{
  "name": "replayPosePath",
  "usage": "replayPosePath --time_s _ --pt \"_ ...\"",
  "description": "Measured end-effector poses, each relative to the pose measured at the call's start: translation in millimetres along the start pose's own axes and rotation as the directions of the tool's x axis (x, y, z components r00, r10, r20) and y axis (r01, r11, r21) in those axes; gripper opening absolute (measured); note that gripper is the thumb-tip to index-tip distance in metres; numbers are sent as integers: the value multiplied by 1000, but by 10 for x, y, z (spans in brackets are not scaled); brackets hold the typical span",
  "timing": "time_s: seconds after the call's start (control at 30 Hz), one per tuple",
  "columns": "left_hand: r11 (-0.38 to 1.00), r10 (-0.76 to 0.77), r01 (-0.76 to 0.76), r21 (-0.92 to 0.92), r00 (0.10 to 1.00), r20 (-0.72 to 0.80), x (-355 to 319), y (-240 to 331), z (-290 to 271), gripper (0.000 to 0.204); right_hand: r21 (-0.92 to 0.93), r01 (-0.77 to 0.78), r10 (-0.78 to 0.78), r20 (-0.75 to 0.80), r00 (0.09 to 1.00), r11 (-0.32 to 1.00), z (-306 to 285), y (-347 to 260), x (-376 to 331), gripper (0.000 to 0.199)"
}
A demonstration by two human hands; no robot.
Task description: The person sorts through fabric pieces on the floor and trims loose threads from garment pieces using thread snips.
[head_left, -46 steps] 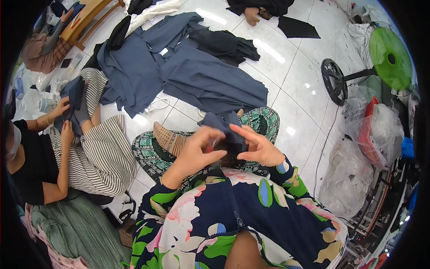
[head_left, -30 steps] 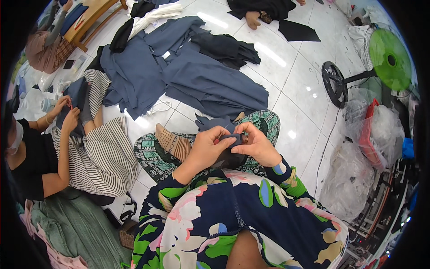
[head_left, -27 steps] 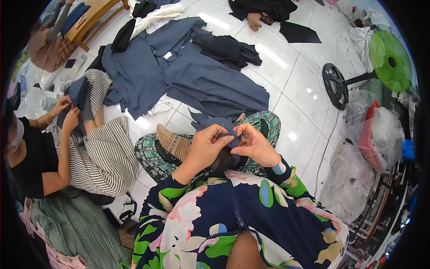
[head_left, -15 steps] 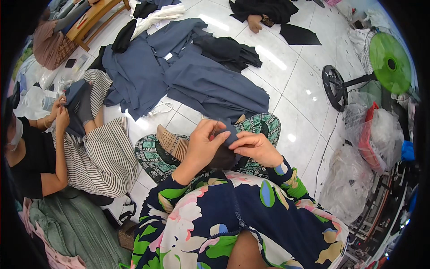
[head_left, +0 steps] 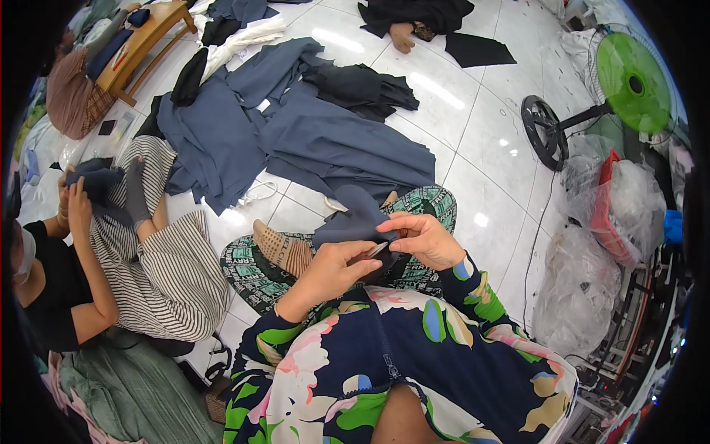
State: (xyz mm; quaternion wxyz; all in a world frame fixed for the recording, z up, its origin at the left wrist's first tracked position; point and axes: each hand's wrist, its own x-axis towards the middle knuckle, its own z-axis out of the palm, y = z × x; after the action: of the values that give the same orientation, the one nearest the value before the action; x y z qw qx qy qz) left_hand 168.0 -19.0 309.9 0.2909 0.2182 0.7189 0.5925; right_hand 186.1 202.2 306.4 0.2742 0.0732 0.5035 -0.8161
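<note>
Trimming a small blue-grey fabric piece held over the lap: left hand clenched on a small metal snipper, right hand pinching the cloth edge. Looks mid-job; a big pile of grey-blue garments lies on the tiled floor ahead.

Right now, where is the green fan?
In the head view the green fan lies tipped over on the white tiled floor at the upper right, past the right hand, with clear plastic bags just below it.
</note>
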Motion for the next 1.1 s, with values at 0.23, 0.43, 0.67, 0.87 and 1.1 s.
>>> replayPosePath --time_s 0.23,0.43,0.67,0.87,1.1 --pt "1000 -19 19 24 1000 -1 32 -24 26 25 -16 11 -10 13 1000 1000 -12 8 -22 36" --pt "999 -23 24 -30 1000 20 40 -54 48 24 -26 9 -9 -10 1000 1000 -12 23 -30 36" --pt "999 -18 17 -31 1000 -4 28 -44 58 24 -113 29 -29 8 1000 993 -1 15 -33 34" --pt "999 -44 44 -19 998 40 44 -52 54 25 -152 11 -9 15 1000 988 12 7 -36 35" --pt "996 -49 52 -71 998 45 11 -74 63 25 -181 53 -49 29 998 982 80 -25 -59 41"
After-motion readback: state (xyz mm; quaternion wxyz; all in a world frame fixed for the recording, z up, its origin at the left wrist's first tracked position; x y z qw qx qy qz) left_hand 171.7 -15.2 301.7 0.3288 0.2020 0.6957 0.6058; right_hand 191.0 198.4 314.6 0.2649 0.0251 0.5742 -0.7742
